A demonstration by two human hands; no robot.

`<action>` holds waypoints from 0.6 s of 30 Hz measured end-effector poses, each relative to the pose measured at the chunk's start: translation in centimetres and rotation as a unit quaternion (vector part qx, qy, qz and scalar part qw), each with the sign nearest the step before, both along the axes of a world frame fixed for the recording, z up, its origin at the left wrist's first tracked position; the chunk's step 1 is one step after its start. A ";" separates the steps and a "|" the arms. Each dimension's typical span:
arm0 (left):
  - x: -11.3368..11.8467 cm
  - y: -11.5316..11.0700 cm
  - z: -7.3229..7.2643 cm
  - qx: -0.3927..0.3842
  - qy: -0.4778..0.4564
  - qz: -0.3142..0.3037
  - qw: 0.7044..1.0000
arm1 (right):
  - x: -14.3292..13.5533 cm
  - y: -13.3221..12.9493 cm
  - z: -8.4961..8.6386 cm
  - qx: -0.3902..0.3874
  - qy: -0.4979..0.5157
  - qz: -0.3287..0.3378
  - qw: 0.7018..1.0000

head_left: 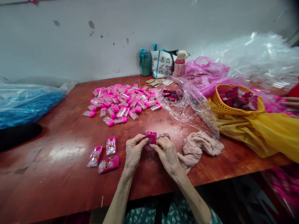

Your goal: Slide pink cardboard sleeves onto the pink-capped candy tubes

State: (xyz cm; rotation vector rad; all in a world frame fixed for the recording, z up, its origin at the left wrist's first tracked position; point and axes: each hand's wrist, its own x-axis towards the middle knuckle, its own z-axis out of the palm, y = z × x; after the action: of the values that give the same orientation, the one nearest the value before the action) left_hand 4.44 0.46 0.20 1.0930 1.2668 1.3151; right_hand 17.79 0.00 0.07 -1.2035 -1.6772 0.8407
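Observation:
Between my hands is a small dark pink printed wrapper (150,137), held above the table. My left hand (135,150) pinches its left side with thumb and fingers. My right hand (167,152) is closed at its right edge; part of the wrapper is hidden by the fingers. Just behind the hands lies another shiny pink piece (150,133), partly covered. Left of my left hand are three small packs in pink printed wrappers, one of them a flat-lying pack (108,164). A crumpled beige cloth (198,146) lies right of my right hand.
A pile of pink-capped clear bottles (123,101) spreads across the table's middle. Dark pink wrappers (173,95) lie in clear plastic. A yellow basket (218,98) stands right, on yellow plastic. Bags and a flask (179,63) line the wall. Another person's hand (291,102) shows far right.

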 end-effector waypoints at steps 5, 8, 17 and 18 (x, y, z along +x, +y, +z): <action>0.1 -0.3 -0.9 -0.012 -0.047 0.024 0.999 | -0.2 -0.1 -0.4 -0.054 0.033 0.007 0.998; 0.2 -0.6 -1.0 -0.018 -0.063 0.028 0.997 | -0.5 -0.1 -1.0 -0.091 0.069 0.013 0.993; 0.5 -0.5 -1.4 -0.020 -0.119 0.073 0.990 | -1.6 -0.5 -1.6 -0.057 0.054 -0.043 0.996; 0.6 -0.5 -1.4 -0.020 -0.125 0.074 0.989 | -1.6 -0.6 -1.5 -0.051 0.052 -0.044 0.996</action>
State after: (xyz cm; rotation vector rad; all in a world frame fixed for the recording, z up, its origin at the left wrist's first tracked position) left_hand 5.00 -0.04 -1.15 0.7905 1.1982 1.4817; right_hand 16.17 -0.60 -1.38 -1.2714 -1.5029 0.9288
